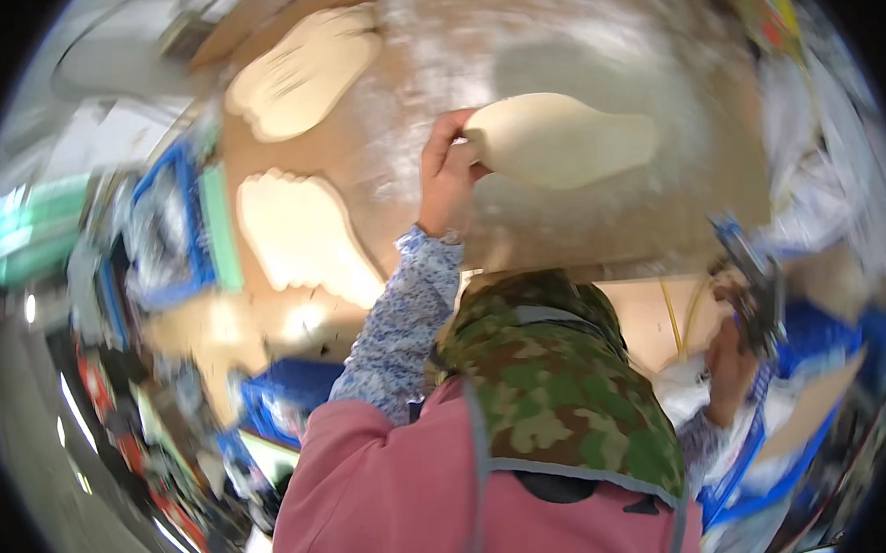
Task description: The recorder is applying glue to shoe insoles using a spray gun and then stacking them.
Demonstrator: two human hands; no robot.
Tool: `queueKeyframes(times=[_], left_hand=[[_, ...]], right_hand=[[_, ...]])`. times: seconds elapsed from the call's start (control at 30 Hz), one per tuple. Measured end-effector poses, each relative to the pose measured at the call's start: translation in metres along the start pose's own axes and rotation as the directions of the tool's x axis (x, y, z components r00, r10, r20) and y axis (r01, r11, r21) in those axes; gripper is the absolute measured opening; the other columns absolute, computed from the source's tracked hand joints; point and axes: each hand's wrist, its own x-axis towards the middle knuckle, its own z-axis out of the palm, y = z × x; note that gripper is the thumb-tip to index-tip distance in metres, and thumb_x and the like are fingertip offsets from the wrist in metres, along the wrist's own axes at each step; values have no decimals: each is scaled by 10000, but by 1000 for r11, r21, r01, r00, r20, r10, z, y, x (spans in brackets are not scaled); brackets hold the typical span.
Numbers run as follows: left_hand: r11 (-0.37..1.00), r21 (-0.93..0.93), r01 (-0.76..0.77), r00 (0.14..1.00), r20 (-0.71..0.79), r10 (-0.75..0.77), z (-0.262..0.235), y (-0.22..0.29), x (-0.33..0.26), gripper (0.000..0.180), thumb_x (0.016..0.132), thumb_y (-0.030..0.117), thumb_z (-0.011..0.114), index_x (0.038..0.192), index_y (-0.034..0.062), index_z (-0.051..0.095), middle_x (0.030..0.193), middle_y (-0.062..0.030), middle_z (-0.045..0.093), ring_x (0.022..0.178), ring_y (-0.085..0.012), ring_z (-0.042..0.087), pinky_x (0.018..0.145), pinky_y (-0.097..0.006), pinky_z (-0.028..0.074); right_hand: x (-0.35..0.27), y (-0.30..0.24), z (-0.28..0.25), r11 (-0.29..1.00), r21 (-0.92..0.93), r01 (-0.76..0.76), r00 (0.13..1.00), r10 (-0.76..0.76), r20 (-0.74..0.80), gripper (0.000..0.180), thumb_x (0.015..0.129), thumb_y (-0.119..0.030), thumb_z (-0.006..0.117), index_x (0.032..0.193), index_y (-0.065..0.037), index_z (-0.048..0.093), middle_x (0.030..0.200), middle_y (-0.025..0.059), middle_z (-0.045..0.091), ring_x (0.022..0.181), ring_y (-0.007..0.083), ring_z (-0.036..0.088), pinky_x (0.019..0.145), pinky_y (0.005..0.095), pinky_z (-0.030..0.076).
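"Holding what, exactly, was the left hand (445, 181)?"

"A flat, pale, sole-shaped panel (566, 142). Thumb and fingers had a narrow pinch on the rim of its broad left end."

"So where did it lie relative to that grip?"

"Nearly all of it lay to the right of the fingers. The broad part began at the hand, and the shape tapered toward the right edge of the workbench (361, 146). It was over the right half, toward the near edge; whether its underside touched the surface, I could not tell. White powder (606, 43) was spread around there."

"And the right hand (730, 362)?"

"Well apart from the panel, out by the near right corner, up against a gun-shaped tool (759, 285) of grey metal with a blue tip. Blur hid the fingers, so I could not tell whether they were wrapped around it."

"Did other pieces lie on the workbench?"

"Two. A scalloped panel (300, 229) lay at the near left corner, and a streaked panel (302, 74), just as pale, lay farther up along the left edge. Both were apart from the left hand."

"And past that left edge?"

"A blue crate (195, 214), just beside a green strip (220, 228)."
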Motion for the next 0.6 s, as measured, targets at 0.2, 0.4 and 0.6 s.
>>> queueKeyframes(times=[0.2, 0.4, 0.6], left_hand=[[988, 83, -132, 982, -128, 142, -125, 99, -41, 337, 779, 16, 398, 1064, -13, 575, 956, -61, 610, 838, -122, 568, 764, -237, 462], [944, 304, 129, 991, -19, -129, -227, 108, -21, 349, 768, 27, 390, 1057, -39, 573, 971, -102, 604, 891, -157, 577, 848, -280, 464], [706, 671, 226, 972, -110, -207, -343, 3, 66, 322, 781, 31, 436, 1030, 43, 641, 918, -69, 619, 828, -201, 583, 797, -319, 468]], right_hand=[[12, -2, 20, 997, 36, 68, 986, -72, 149, 390, 905, -66, 497, 1282, 16, 442, 1134, 122, 594, 412, -9, 296, 361, 166, 219], [19, -6, 81, 997, -5, 82, 947, -76, 313, 368, 913, -40, 486, 1278, -11, 449, 1093, 80, 606, 419, -11, 302, 360, 163, 219], [-5, -28, 152, 999, -43, -18, 927, 33, 374, 322, 896, -69, 545, 1210, -16, 501, 1045, 39, 631, 484, -3, 344, 411, 174, 252]])
